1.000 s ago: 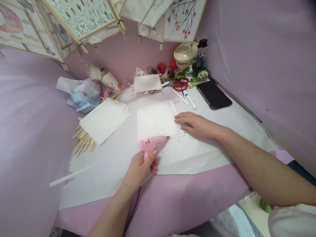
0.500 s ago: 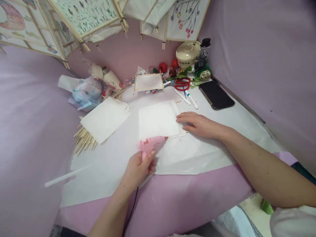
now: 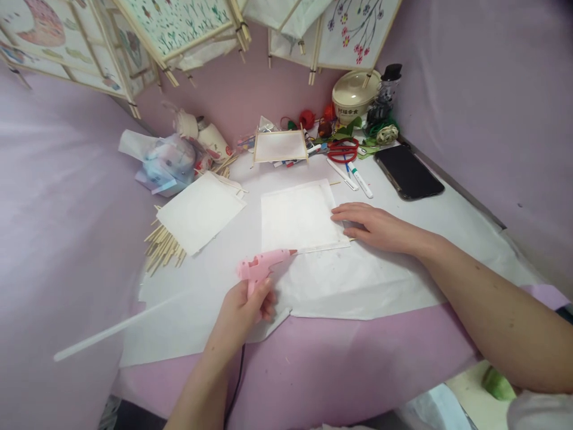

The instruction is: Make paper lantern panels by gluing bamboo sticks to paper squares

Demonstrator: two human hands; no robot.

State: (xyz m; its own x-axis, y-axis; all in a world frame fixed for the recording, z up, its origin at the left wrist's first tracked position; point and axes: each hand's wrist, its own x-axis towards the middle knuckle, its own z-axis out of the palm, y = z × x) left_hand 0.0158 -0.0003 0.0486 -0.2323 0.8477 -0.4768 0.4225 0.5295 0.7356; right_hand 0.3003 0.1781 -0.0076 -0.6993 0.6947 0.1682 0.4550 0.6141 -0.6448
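My left hand (image 3: 246,307) is wrapped round the handle of a pink hot glue gun (image 3: 264,266). Its nozzle points right, at the near edge of a square white sheet (image 3: 299,215). A black cord runs down from the gun past my wrist. Out of the gun's rear, a long whitish glue stick (image 3: 111,329) seems to extend to the lower left. Fingers stretched out, my right hand (image 3: 369,226) lies flat on the sheet's right edge. Thin wooden stick ends poke out at that side of the sheet.
White sheets (image 3: 201,212) lie over a bundle of wooden sticks (image 3: 165,246) on the left. Behind are a small paper-covered frame (image 3: 281,147), red scissors (image 3: 343,150), markers (image 3: 360,180) and a phone (image 3: 409,172). Painted stick-framed lanterns (image 3: 188,27) hang above; a lidded bowl (image 3: 353,98) stands at the back.
The glue gun in my left hand has moved left along the sheet's near edge. My right hand stays on the sheet's right edge. The whole view has shifted slightly.
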